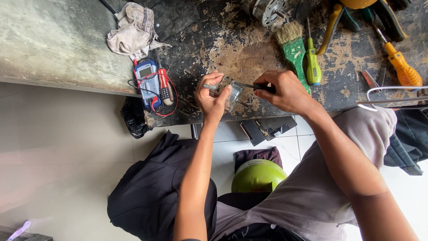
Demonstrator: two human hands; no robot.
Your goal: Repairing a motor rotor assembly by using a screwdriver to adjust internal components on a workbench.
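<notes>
My left hand [213, 96] grips a small metal part [232, 96] at the middle of the frame, right on the bench's [249, 53] front edge. My right hand [285, 91] is closed around a black-handled screwdriver [252, 85], tip pressed into the part. A blue multimeter [148, 82] lies near, left of centre.

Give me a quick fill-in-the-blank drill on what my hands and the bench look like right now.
1. The left hand grips a small ____ part at the bench edge.
2. The right hand holds a screwdriver whose tip points toward the ____ hand.
3. The multimeter with red leads lies just below a crumpled ____.
4. The paintbrush has a ____ handle.

Missing words: metal; left; rag; green
</notes>
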